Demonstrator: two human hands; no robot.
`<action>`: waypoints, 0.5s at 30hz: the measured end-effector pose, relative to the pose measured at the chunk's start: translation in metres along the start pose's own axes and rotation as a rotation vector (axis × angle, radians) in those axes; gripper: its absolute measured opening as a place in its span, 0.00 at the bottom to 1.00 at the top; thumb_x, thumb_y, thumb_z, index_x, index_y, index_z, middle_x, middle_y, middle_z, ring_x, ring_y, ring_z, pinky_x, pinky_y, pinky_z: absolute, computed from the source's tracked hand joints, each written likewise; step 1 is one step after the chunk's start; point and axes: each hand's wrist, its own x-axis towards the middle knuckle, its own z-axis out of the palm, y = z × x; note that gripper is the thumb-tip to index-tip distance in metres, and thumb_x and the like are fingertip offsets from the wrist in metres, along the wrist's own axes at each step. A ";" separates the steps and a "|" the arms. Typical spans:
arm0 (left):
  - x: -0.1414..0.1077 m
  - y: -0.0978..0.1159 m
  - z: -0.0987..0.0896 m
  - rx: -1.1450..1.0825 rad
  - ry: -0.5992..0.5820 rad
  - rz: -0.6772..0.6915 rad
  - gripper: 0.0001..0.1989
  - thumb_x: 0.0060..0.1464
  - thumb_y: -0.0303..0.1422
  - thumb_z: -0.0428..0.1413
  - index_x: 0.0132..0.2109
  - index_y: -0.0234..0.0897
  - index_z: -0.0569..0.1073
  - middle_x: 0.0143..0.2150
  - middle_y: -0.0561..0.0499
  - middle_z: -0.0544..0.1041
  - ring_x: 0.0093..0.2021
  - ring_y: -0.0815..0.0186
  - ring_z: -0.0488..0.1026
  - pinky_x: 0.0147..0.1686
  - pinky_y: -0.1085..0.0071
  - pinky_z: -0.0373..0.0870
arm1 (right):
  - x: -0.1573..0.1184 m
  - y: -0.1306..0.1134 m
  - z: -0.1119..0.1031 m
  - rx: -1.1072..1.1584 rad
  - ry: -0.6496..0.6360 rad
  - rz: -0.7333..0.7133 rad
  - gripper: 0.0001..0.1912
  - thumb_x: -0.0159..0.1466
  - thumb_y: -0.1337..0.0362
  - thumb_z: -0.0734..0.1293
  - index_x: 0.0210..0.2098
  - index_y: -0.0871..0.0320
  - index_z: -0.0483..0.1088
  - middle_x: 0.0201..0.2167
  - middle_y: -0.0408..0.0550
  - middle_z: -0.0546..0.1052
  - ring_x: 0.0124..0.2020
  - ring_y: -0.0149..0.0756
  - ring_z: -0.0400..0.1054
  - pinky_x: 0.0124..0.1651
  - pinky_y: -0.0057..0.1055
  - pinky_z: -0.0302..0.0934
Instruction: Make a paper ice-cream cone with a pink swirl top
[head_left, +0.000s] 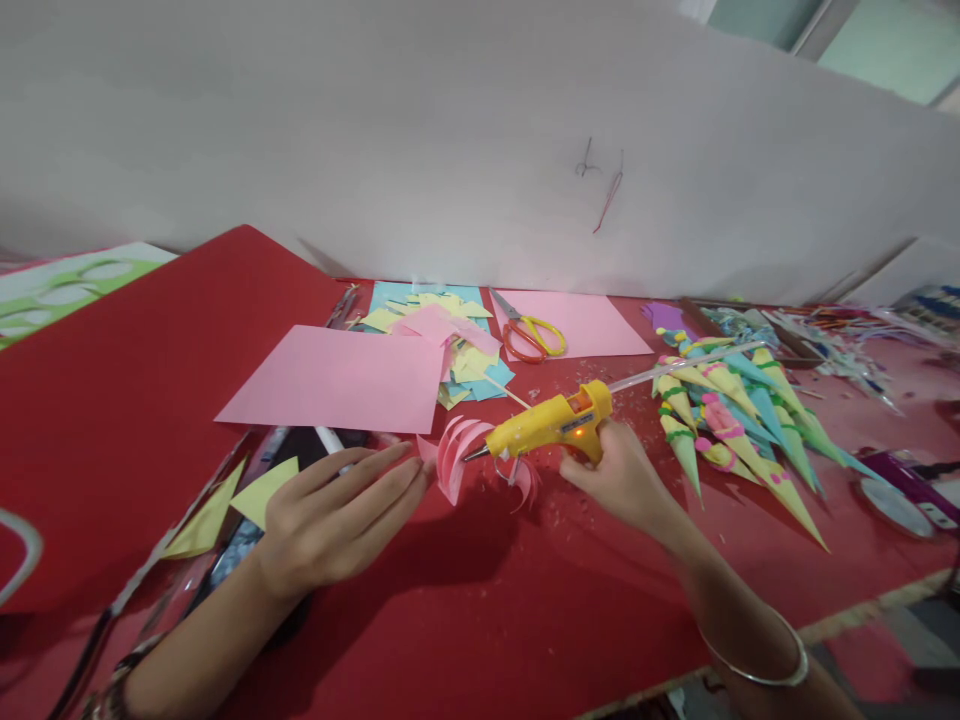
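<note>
My right hand (619, 475) is wrapped round the handle of a yellow hot glue gun (544, 425), whose orange light glows. A clear glue stick (667, 367) sticks out of its back end. The nozzle points left at a piece of pink folded paper (454, 455) with curved, fanned strips; whether it touches the paper I cannot tell. My left hand (345, 510) pinches the left corner of this pink piece between its fingertips. Part of the piece is hidden behind the gun, and more pink curls show below the barrel.
Scissors (532, 335) lie on a pink sheet (592, 320) at the back. Another pink sheet (337, 380) and a pile of paper scraps (427, 305) are nearby. Several paper cones (739, 410) are heaped at right. A large red board (150, 400) stands at left.
</note>
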 end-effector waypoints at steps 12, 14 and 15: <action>-0.003 0.000 0.001 -0.040 0.003 0.003 0.07 0.48 0.18 0.55 0.30 0.33 0.72 0.26 0.53 0.80 0.28 0.65 0.77 0.26 0.70 0.73 | 0.002 0.002 0.001 -0.034 0.014 0.028 0.04 0.49 0.66 0.59 0.19 0.58 0.60 0.14 0.39 0.63 0.16 0.27 0.57 0.19 0.22 0.48; -0.001 0.000 0.001 -0.038 0.000 0.006 0.07 0.48 0.18 0.55 0.30 0.34 0.72 0.26 0.54 0.79 0.29 0.65 0.77 0.27 0.71 0.73 | 0.002 0.002 0.001 -0.055 0.010 0.027 0.04 0.49 0.66 0.59 0.20 0.59 0.61 0.15 0.40 0.63 0.16 0.27 0.58 0.19 0.23 0.49; 0.000 0.000 0.001 -0.032 0.004 0.007 0.07 0.48 0.18 0.55 0.31 0.34 0.72 0.26 0.55 0.79 0.29 0.66 0.77 0.27 0.72 0.73 | 0.002 0.002 0.001 -0.066 0.010 0.027 0.04 0.50 0.66 0.59 0.20 0.59 0.61 0.15 0.40 0.64 0.17 0.27 0.58 0.20 0.23 0.49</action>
